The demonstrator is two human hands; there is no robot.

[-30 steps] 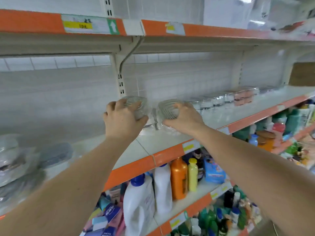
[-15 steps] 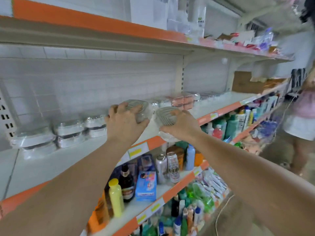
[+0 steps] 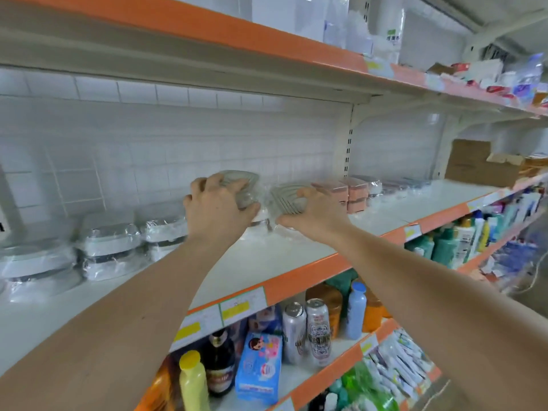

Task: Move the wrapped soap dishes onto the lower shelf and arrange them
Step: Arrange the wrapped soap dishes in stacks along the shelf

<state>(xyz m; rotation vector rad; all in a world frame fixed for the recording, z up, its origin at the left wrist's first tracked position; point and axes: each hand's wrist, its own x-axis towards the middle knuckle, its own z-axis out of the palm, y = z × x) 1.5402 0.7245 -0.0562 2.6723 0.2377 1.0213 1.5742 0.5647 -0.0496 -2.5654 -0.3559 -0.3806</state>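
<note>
Both hands are up over the white shelf (image 3: 296, 253). The left hand (image 3: 218, 210) has its fingers curled over a clear ribbed plastic-wrapped soap dish (image 3: 241, 188), and the right hand (image 3: 314, 212) grips its twin (image 3: 286, 195) just beside it at three o'clock. Each dish runs long-axis left to right, tilted, near edge up. The stacked white wrapped dishes (image 3: 109, 250) wait at nine o'clock, nearer the left hand. Whether either dish touches the shelf is hidden behind the hands.

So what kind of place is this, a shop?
Most likely a small shop: long orange-edged shelves with yellow price labels, and rows of bottles and cans below.
</note>
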